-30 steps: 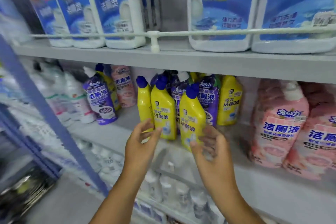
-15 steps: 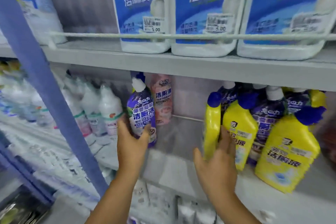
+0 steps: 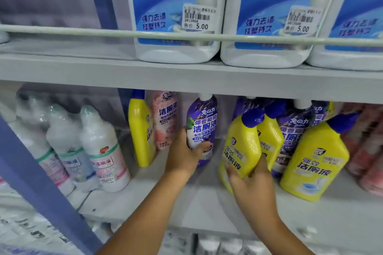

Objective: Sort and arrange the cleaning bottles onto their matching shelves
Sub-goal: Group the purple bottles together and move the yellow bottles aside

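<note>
left hand (image 3: pixel 182 156): wrapped round the purple bottle (image 3: pixel 202 130), dead centre of the middle shelf (image 3: pixel 157 201)
right hand (image 3: pixel 253 188): clamped on a tilted yellow bottle (image 3: pixel 240 151), about 3 o'clock from the purple one
neighbours: lone yellow bottle (image 3: pixel 141 128) and pink bottle (image 3: pixel 166 122) at 9 o'clock; yellow/purple cluster (image 3: pixel 294 136) at 3 o'clock
progress: I'd say partway, colours are still pretty mixed, lots left to group

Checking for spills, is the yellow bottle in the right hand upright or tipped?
Tipped: the yellow bottle leans, its blue cap angled rightward.
</note>
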